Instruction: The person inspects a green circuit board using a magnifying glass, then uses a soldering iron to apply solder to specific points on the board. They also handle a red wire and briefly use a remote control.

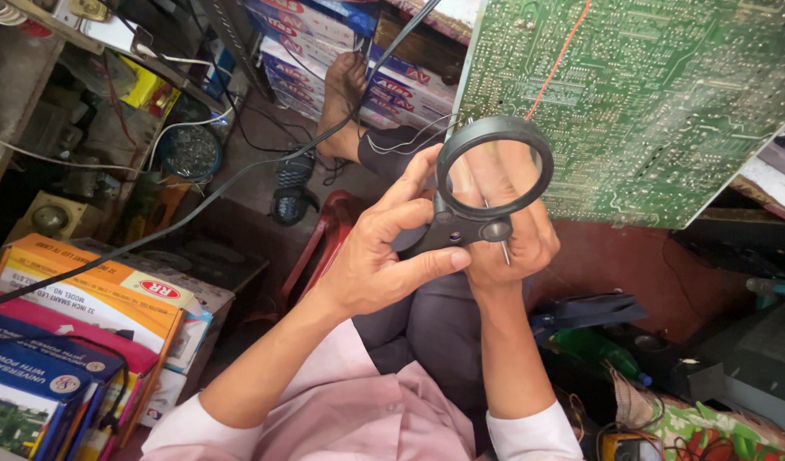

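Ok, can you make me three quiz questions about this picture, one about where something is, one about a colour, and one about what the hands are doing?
1. Where is the circuit board?
A. Behind the magnifier, top right
B. On the boxes at lower left
C. Under the foot

2. What colour is the board?
A. Red
B. Green
C. Blue

3. What is the left hand doing?
A. Lying flat on a box
B. Gripping the magnifier by its base
C. Holding a cup

Answers:
1 A, the board fills the top right, behind the lens.
2 B, its surface is green with pale tracks.
3 B, the left thumb and fingers close on the black base, while the right hand is behind it with a thin metal pin.
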